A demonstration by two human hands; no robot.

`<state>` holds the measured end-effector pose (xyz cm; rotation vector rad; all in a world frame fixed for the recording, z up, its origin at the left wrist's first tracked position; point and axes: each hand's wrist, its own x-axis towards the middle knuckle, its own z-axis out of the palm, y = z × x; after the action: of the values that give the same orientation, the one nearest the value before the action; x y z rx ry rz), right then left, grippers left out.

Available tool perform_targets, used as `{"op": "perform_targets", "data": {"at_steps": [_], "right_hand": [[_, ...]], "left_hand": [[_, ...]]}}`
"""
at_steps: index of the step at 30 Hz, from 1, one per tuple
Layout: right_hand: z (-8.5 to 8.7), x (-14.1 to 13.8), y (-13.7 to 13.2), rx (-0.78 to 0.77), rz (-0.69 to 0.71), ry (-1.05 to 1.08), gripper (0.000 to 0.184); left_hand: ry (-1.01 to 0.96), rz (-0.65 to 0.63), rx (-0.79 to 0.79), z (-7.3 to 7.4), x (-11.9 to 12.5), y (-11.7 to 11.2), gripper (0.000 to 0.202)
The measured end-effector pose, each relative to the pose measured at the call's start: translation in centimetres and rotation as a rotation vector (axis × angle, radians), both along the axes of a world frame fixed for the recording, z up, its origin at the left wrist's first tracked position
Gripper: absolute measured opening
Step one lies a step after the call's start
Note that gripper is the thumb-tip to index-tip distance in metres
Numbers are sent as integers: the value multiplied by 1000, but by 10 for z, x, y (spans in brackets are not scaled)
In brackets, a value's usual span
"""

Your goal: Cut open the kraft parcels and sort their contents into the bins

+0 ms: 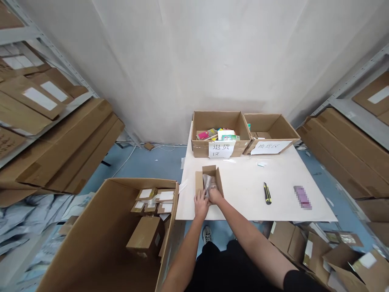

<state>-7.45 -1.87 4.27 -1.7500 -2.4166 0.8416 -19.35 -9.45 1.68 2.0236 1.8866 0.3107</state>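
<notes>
A small open cardboard box [219, 182] stands at the near left part of the white table, its flaps folded up and out. Crumpled clear plastic wrapping [207, 181] sticks up inside it. My right hand [215, 196] reaches into the box with its fingers closed on the plastic; the fingertips are partly hidden. At the near left corner, my left hand [201, 203] grips the box's edge, with its fingers over the flap. A black and yellow utility knife [267, 193] lies to the right on the table, apart from both hands.
Two labelled cartons stand at the table's back: one [199, 151] with colourful packets, another [273, 148] with small boxes. A large carton [91, 227] holding parcels sits left of the table [243, 207]. Opened boxes [285, 239] lie lower right. Loaded shelves flank both sides.
</notes>
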Motion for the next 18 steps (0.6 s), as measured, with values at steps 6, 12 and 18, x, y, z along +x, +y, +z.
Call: {"op": "perform_targets", "data": {"at_steps": [6,12,18], "right_hand": [[13,67,-49,326,-195,82,56],[58,150,-85,334,-484,-100,46],[102,261,-117,502,-690,-137,28]], "left_hand": [[-146,-223,90,12,30,17,13],[-144,-563,153,70,98,59,17],[-135,-769,186,125,203,69,17]]}}
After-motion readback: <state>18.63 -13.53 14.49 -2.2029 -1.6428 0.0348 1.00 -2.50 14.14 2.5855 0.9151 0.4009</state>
